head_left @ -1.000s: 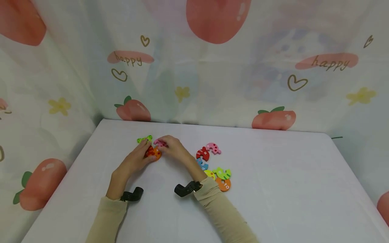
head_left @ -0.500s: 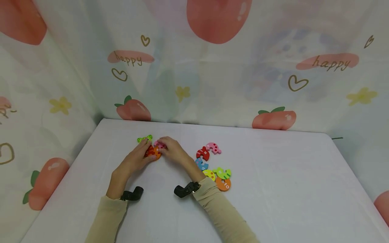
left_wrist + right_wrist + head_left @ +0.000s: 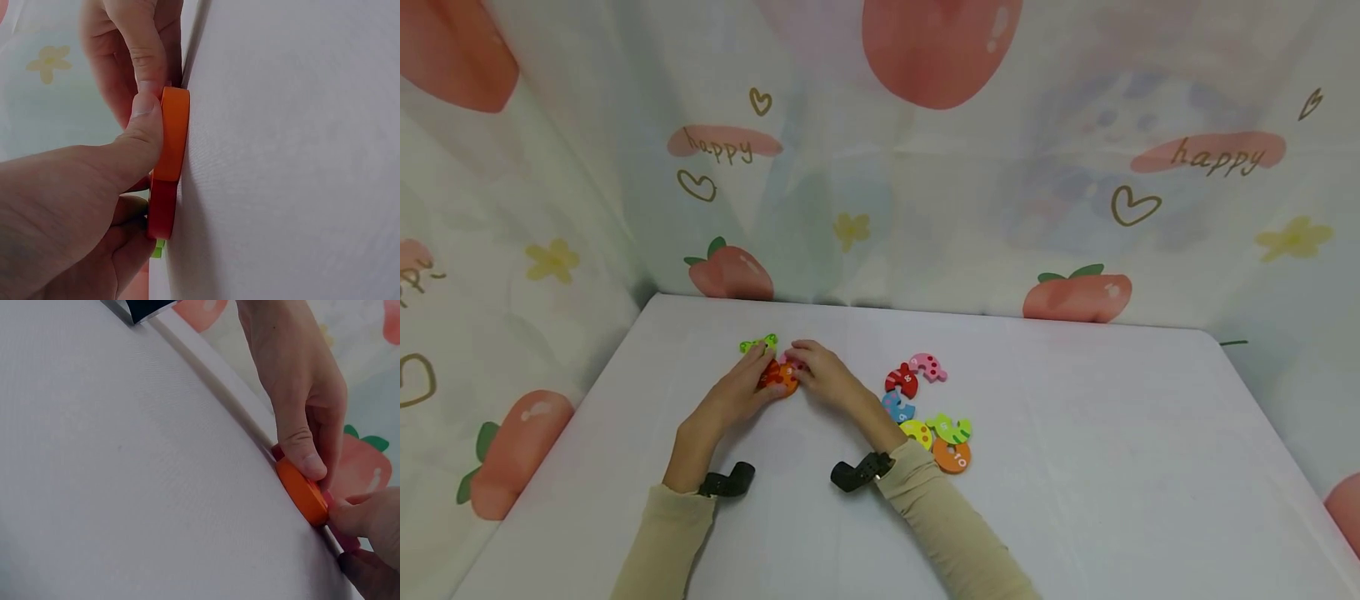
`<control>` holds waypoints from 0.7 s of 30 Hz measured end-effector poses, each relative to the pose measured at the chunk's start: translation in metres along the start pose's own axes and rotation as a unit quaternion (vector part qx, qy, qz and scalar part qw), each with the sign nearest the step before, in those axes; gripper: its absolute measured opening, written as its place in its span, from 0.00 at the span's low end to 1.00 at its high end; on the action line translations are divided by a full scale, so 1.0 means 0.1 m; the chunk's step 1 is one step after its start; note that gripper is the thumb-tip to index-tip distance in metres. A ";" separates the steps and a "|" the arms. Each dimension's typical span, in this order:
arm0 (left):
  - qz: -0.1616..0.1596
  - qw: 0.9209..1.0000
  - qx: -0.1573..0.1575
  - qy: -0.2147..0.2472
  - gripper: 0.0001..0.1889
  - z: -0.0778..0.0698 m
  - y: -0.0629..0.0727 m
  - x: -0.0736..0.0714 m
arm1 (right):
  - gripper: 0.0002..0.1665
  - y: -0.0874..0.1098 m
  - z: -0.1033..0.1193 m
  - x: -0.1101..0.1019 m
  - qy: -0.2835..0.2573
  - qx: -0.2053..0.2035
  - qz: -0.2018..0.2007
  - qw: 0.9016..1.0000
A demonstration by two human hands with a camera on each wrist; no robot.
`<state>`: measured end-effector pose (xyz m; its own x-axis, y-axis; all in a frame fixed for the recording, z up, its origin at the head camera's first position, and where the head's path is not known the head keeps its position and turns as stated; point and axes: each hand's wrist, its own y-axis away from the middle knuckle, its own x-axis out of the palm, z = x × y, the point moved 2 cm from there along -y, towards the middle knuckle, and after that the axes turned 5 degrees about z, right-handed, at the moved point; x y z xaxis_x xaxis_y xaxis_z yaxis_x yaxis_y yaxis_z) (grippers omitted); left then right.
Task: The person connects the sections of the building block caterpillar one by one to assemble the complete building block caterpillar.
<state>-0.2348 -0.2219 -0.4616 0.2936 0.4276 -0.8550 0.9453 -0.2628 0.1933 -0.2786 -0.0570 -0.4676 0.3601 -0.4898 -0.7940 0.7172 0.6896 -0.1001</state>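
Note:
Small flat wooden animal-shaped number puzzle pieces lie in a cluster at the back left of the table. My left hand [image 3: 733, 396] grips an orange piece [image 3: 175, 134] and a red piece [image 3: 162, 209] that sit edge to edge, thumb on the orange side. My right hand [image 3: 833, 375] pinches a pink piece [image 3: 349, 540] by its far side, close against the orange one. The pink piece is mostly covered by the right fingers in the head view. Beyond the left fingertips lies a green piece [image 3: 767, 342], partly hidden.
Right of my right forearm lies a second group: a pink piece [image 3: 931, 367], red piece [image 3: 901, 381], blue piece [image 3: 897, 407], yellow piece [image 3: 917, 433], green piece [image 3: 953, 429] and orange piece [image 3: 952, 457]. A printed curtain [image 3: 925, 208] hangs behind the white table [image 3: 1112, 458].
My right hand has shifted slightly down toward the orange piece, bringing the pink piece closer to it; less of the pink shows now. The left hand has stayed in place.

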 end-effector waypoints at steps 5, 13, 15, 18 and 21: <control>0.000 1.000 -0.001 -0.004 0.41 0.01 0.00 0.01 | 0.21 0.00 -0.02 0.01 0.007 -0.004 0.003 1.000; -0.013 1.000 0.017 -0.016 0.39 0.00 0.02 0.00 | 0.29 0.04 -0.03 0.01 0.035 0.022 0.058 0.997; -0.014 1.000 0.018 -0.015 0.40 0.00 0.02 0.00 | 0.30 0.05 -0.04 0.01 0.032 0.021 0.062 0.997; -0.011 1.000 0.017 -0.013 0.40 0.00 0.01 0.00 | 0.33 0.07 -0.07 0.00 0.000 0.029 0.066 0.997; -0.008 1.000 0.012 -0.008 0.40 0.00 0.01 0.01 | 0.39 0.08 -0.11 -0.03 -0.043 0.044 0.062 0.996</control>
<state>-0.2331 -0.2217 -0.4620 0.2757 0.4183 -0.8654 0.9461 -0.2772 0.1674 -0.2799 -0.0445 -0.4727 0.4954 -0.4504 -0.7428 0.7126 0.6997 0.0510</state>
